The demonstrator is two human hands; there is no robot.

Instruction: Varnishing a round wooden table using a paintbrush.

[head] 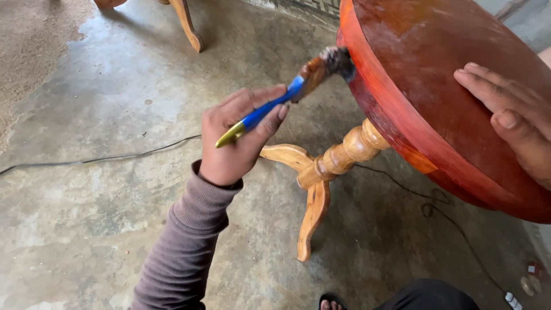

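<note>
**Brushing red stain onto the rim of a tipped round table**

The left hand is clenched around a paintbrush with a blue handle and yellow tip. The brush's long axis runs diagonally: the handle end points down and left, away from the table, and the dark bristles point up and right, touching the rim of the round tabletop. The right hand lies flat with fingers released and spread on the top's stained face, gripping nothing, seemingly steadying it.

The tabletop is tipped on edge, its face and rim coated glossy red-brown. Below the rim, the turned wooden pedestal and curved legs are bare pale wood.

Judging by this, the step in hand is coating the rim; the next stroke would call for drawing the bristles along the edge while the flat hand keeps the table from rolling.

Beyond the table, a thin dark cable crosses the concrete floor. Another furniture leg stands farther off.
</note>
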